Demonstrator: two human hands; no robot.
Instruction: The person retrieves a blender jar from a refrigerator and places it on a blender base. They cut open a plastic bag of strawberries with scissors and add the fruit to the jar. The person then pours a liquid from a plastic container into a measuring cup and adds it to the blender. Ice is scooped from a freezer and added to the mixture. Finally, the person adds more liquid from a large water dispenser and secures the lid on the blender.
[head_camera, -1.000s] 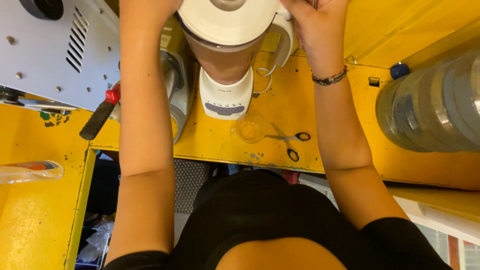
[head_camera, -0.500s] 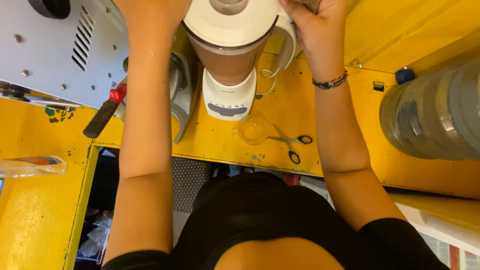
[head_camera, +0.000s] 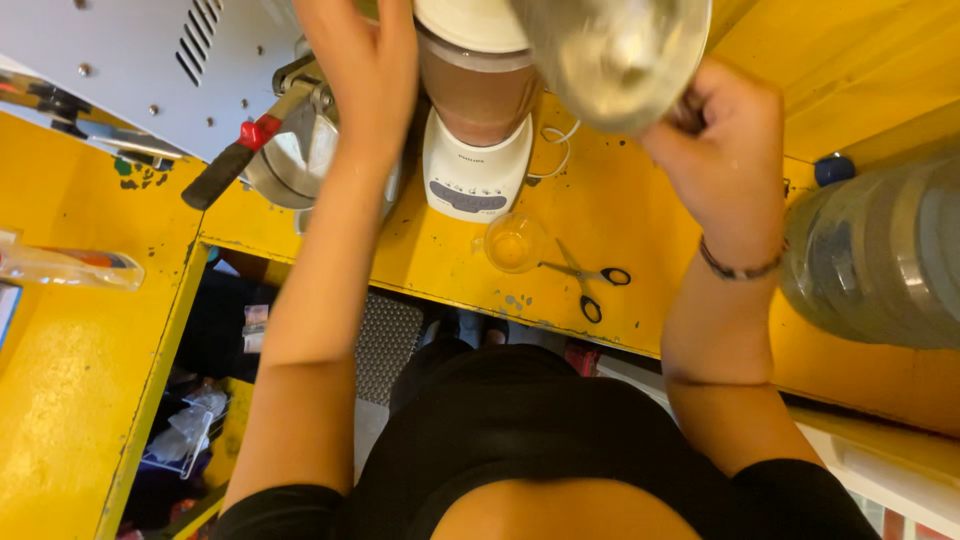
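Note:
A blender stands at the back of the yellow counter (head_camera: 620, 210), with a white base (head_camera: 475, 170), a jar of brown liquid (head_camera: 470, 95) and a white lid (head_camera: 470, 20). My left hand (head_camera: 365, 65) lies against the jar's left side; its fingertips run past the top edge, so its grip is hidden. My right hand (head_camera: 720, 150) is raised to the right of the blender and grips a clear glass cup (head_camera: 610, 50), which is held high, close to the camera and partly in front of the lid.
On the counter before the blender are a small clear cup (head_camera: 512, 243) and black-handled scissors (head_camera: 585, 275). A large water bottle (head_camera: 880, 250) lies at right. A metal press with a red-and-black lever (head_camera: 235, 160) and a grey machine (head_camera: 120, 60) stand at left, with a plastic bag (head_camera: 70, 265) nearby.
My right hand has lifted the glass cup from beside the blender up toward the camera. My left hand has come down from the lid to the jar's side.

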